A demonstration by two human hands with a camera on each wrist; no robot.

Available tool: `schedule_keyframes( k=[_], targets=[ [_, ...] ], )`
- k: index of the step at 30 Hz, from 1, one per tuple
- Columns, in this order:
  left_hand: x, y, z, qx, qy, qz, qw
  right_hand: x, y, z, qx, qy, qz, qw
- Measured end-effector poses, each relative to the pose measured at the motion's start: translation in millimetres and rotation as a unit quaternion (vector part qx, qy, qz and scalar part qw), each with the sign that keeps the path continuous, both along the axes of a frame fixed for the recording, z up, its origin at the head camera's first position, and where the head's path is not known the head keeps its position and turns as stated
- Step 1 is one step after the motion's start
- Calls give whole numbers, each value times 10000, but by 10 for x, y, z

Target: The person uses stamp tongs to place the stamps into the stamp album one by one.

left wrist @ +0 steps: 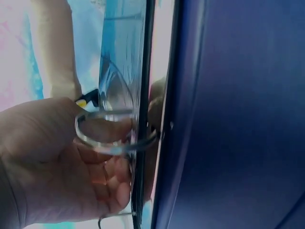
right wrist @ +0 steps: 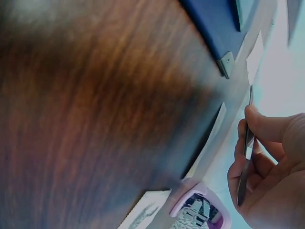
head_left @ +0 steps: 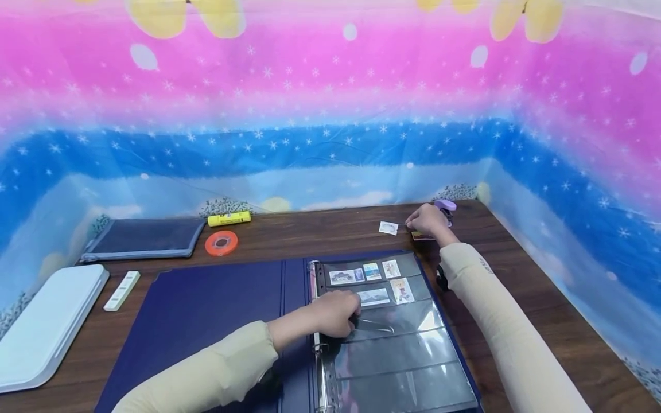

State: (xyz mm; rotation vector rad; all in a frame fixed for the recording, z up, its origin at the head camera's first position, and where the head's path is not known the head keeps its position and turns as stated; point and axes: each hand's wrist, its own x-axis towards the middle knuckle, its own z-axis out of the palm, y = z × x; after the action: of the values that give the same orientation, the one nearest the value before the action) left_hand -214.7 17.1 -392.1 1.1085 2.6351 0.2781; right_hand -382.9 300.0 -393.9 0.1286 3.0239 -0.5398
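An open blue binder (head_left: 217, 310) lies flat on the brown surface (head_left: 537, 287), its clear pocket page (head_left: 403, 350) holding a few stamps in the top rows. The left hand (head_left: 333, 312) rests on that page beside the metal rings (left wrist: 112, 136), fingers curled and lifting the edge of a pocket. Beyond the binder's far right corner, the right hand (head_left: 428, 219) pinches thin tweezers (right wrist: 246, 148), whose tip points at a loose stamp (head_left: 388, 228) lying on the surface.

Stamp (head_left: 388, 228) behind binder (head_left: 232, 321), tape (head_left: 221, 242) left
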Motion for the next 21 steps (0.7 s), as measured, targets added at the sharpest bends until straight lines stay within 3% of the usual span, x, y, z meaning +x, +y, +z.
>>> schedule_keyframes(
  k=[5,15,21],
  targets=[
    [-95,-33,45,202,-511,-23,9985,64,-5,64,-96,37,42,9999],
    [-210,-151,51,436,-946,110,9945,178,-64,216,-121,101,419,9990],
    [-211,-157,23,691,-1116,-14,9913,216,-5,144,-4,48,432,9991]
  ],
)
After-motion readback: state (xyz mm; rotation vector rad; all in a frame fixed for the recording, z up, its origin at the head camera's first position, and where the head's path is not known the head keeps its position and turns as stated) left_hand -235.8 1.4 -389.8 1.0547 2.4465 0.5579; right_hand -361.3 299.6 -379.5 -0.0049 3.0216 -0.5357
